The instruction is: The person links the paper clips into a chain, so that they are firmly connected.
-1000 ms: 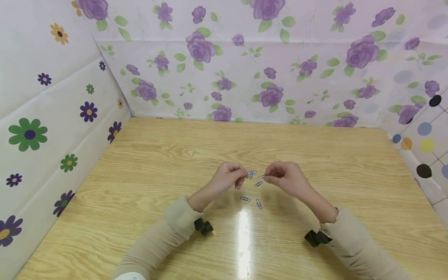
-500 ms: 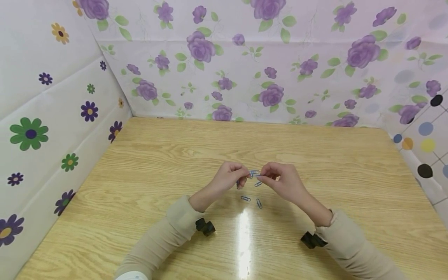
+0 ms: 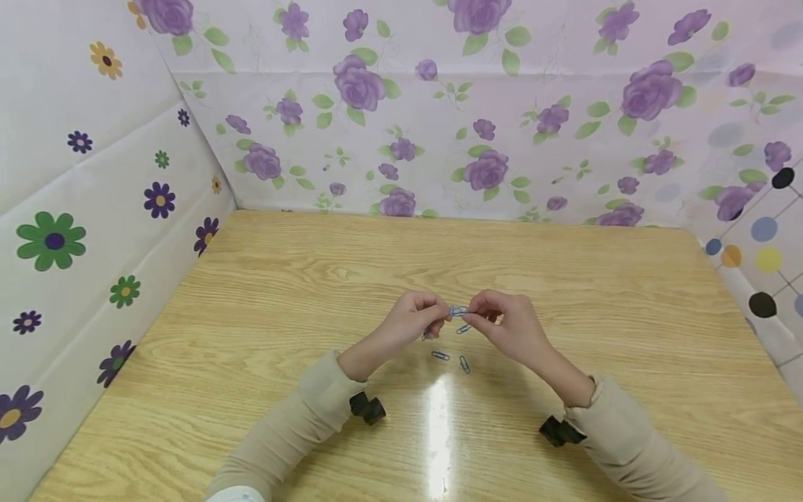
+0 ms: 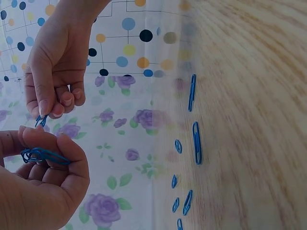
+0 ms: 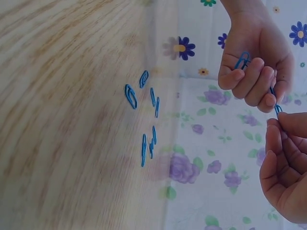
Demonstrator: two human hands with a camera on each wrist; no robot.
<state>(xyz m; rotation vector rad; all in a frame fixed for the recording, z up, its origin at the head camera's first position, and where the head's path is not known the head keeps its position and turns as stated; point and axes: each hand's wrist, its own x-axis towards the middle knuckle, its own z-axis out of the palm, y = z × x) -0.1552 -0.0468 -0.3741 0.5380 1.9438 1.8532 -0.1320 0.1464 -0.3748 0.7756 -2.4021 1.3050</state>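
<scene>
My left hand [image 3: 410, 317] grips several blue paper clips [image 4: 45, 155] in its curled fingers, some lying across the palm in the left wrist view. One clip end pokes out beside the fingers [image 5: 243, 60] in the right wrist view. Facing it, my right hand [image 3: 511, 321] pinches a blue paper clip [image 5: 278, 109] between thumb and forefinger, right at the left fingertips. Both hands are raised above the table in the wrist views. How the two hands' clips meet is hidden by the fingers.
Several loose blue paper clips lie on the wooden table [image 3: 282, 279], among them one clip [image 3: 440, 355] and another [image 3: 464, 364] nearer the body. A flowered cloth [image 3: 433, 125] stands behind the table, with patterned sheets at both sides.
My right hand has moved a little left, bringing its paper clip up to the left fingertips. Over the last half second both hands have stayed nearly still.
</scene>
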